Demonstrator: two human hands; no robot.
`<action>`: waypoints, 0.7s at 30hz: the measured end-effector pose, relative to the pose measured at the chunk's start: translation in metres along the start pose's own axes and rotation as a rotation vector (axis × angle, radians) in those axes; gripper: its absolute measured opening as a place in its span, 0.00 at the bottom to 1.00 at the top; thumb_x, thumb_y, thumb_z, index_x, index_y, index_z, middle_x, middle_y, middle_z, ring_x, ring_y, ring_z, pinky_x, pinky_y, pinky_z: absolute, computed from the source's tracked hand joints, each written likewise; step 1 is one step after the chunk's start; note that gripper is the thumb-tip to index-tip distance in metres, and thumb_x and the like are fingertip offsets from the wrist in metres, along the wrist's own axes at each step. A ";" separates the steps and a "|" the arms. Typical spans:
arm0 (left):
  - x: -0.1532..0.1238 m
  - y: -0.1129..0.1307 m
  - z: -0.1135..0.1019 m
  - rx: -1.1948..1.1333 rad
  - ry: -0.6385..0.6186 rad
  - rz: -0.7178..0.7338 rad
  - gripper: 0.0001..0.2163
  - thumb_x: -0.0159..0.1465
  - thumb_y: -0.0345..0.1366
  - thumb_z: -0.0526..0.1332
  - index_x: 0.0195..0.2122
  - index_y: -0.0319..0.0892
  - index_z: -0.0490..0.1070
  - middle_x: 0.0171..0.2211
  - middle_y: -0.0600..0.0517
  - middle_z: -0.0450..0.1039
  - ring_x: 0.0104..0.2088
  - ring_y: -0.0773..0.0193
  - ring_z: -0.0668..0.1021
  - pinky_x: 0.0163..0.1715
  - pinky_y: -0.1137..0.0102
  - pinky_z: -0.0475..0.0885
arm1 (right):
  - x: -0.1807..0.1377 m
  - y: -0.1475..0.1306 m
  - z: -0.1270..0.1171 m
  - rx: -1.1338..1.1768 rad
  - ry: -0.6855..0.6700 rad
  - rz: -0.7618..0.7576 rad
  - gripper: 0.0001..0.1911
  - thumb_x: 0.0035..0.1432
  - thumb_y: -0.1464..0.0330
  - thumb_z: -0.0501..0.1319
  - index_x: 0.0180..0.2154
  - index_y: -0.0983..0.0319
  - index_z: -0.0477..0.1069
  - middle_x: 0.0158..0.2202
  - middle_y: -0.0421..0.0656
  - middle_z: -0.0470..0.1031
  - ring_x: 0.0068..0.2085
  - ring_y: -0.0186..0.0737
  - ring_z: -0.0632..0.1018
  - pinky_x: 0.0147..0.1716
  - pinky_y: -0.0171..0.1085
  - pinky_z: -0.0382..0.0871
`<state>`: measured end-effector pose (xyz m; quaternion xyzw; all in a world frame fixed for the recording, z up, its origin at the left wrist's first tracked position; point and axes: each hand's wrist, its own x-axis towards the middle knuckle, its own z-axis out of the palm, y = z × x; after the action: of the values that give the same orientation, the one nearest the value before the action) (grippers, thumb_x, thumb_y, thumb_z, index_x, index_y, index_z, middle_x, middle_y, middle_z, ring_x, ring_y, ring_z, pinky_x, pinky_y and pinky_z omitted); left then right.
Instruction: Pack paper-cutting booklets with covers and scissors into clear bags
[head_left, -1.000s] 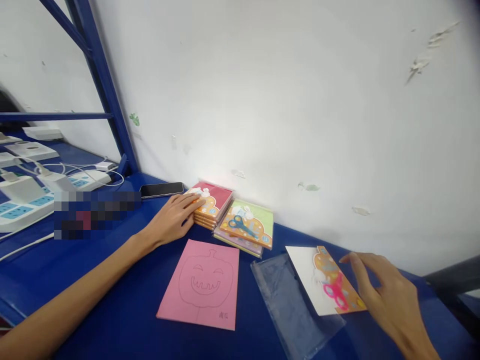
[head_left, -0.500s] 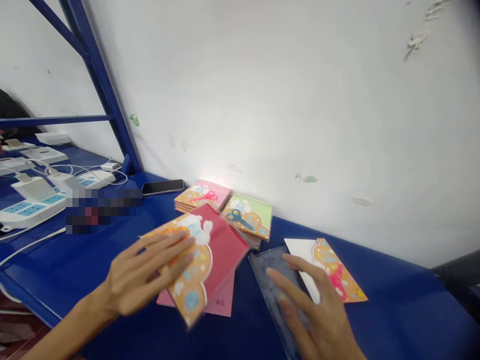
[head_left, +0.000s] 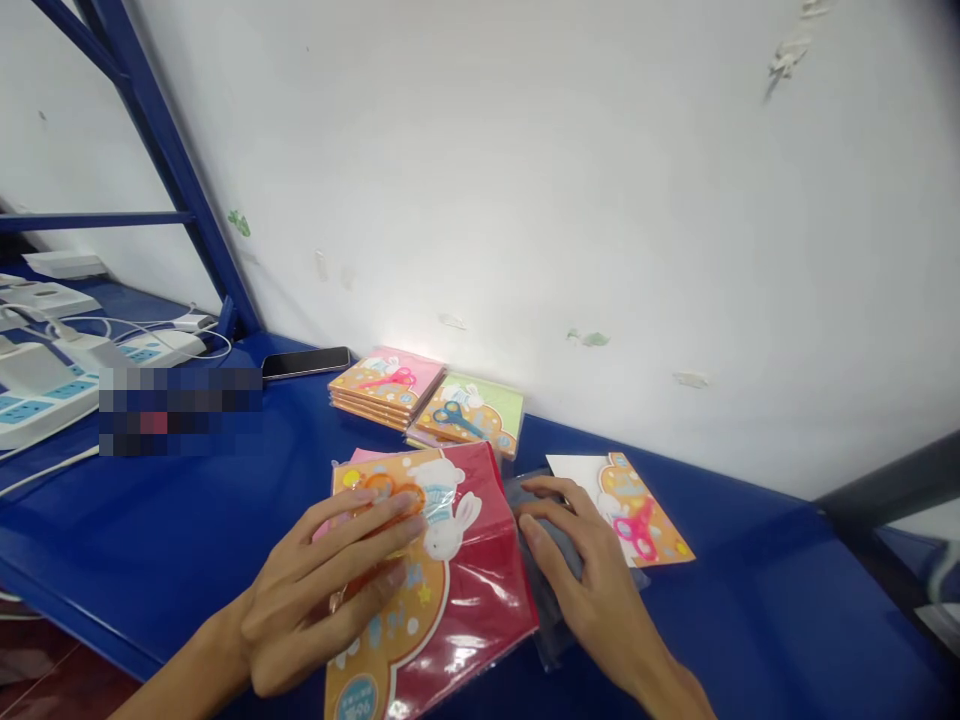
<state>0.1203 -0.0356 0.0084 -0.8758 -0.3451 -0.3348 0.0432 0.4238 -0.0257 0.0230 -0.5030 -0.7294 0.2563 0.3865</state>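
My left hand (head_left: 322,590) grips a plastic-wrapped red craft paper pack (head_left: 457,580) with an orange rabbit-and-scissors cover, fingers laid over its left part. It lies over the pink pumpkin sheet (head_left: 352,458), of which only a corner shows. My right hand (head_left: 592,590) rests with fingers bent on the clear plastic sleeve (head_left: 551,640), right beside the pack's edge. A loose cover card (head_left: 622,505) with pink scissors lies just beyond my right hand.
Two stacks of craft packs, one pink (head_left: 386,385) and one green (head_left: 469,418), sit by the white wall. A black phone (head_left: 304,362) lies left of them. White power strips and cables (head_left: 45,380) fill the far left. A blue frame post (head_left: 161,170) rises at the back.
My left hand lifted the red pack off the pink stack and brought it down over the pink sheet. My right hand moved left from the cover card onto the plastic sleeve.
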 end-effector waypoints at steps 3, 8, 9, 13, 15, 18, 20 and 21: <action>0.004 0.006 0.004 -0.045 0.019 0.034 0.29 0.70 0.28 0.52 0.71 0.52 0.56 0.59 0.50 0.77 0.59 0.56 0.78 0.61 0.58 0.74 | 0.004 -0.008 -0.003 0.280 -0.165 0.115 0.17 0.69 0.54 0.58 0.36 0.58 0.78 0.53 0.48 0.74 0.53 0.50 0.76 0.52 0.45 0.71; 0.017 0.009 0.009 -0.047 0.021 0.072 0.29 0.70 0.26 0.54 0.71 0.51 0.55 0.56 0.49 0.79 0.58 0.56 0.79 0.63 0.54 0.71 | 0.008 -0.014 -0.005 0.606 -0.258 0.266 0.17 0.66 0.53 0.62 0.34 0.60 0.75 0.46 0.45 0.78 0.47 0.46 0.78 0.43 0.38 0.72; 0.019 0.008 0.009 -0.030 0.014 0.092 0.29 0.69 0.25 0.54 0.70 0.52 0.57 0.57 0.49 0.79 0.59 0.56 0.78 0.64 0.54 0.70 | 0.008 -0.014 -0.005 0.636 -0.243 0.280 0.17 0.65 0.53 0.63 0.34 0.60 0.75 0.45 0.44 0.78 0.46 0.46 0.78 0.42 0.37 0.71; 0.024 0.006 0.004 0.044 0.033 0.216 0.28 0.68 0.22 0.55 0.66 0.54 0.61 0.60 0.50 0.76 0.62 0.55 0.75 0.67 0.52 0.65 | 0.008 -0.011 -0.003 0.628 -0.151 0.311 0.19 0.60 0.50 0.67 0.34 0.60 0.78 0.42 0.45 0.78 0.43 0.47 0.78 0.41 0.38 0.71; 0.025 0.006 0.002 0.059 0.047 0.232 0.28 0.68 0.21 0.54 0.66 0.54 0.61 0.60 0.50 0.76 0.63 0.55 0.74 0.67 0.51 0.65 | 0.008 -0.009 -0.002 0.592 -0.113 0.329 0.21 0.58 0.49 0.67 0.32 0.61 0.77 0.37 0.44 0.78 0.39 0.45 0.77 0.37 0.37 0.69; 0.026 0.005 0.001 0.076 0.027 0.229 0.29 0.68 0.20 0.52 0.66 0.53 0.61 0.61 0.50 0.75 0.64 0.56 0.73 0.66 0.52 0.65 | 0.008 -0.006 -0.003 0.566 -0.078 0.330 0.22 0.57 0.48 0.68 0.27 0.61 0.73 0.28 0.40 0.73 0.32 0.39 0.72 0.31 0.35 0.65; 0.027 0.002 0.002 0.082 0.011 0.227 0.29 0.69 0.20 0.51 0.68 0.52 0.59 0.62 0.49 0.74 0.65 0.57 0.72 0.66 0.53 0.65 | 0.007 -0.005 -0.005 0.571 -0.070 0.363 0.23 0.58 0.49 0.68 0.27 0.60 0.71 0.25 0.38 0.70 0.28 0.36 0.69 0.27 0.33 0.62; 0.027 -0.001 0.002 0.084 0.009 0.222 0.29 0.70 0.20 0.50 0.68 0.52 0.58 0.61 0.49 0.75 0.65 0.57 0.71 0.66 0.53 0.65 | 0.007 -0.006 -0.006 0.578 -0.063 0.390 0.23 0.58 0.48 0.67 0.26 0.60 0.70 0.24 0.37 0.69 0.27 0.35 0.69 0.25 0.32 0.61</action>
<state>0.1355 -0.0191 0.0231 -0.9045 -0.2594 -0.3173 0.1182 0.4242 -0.0213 0.0327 -0.4942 -0.5285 0.5368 0.4340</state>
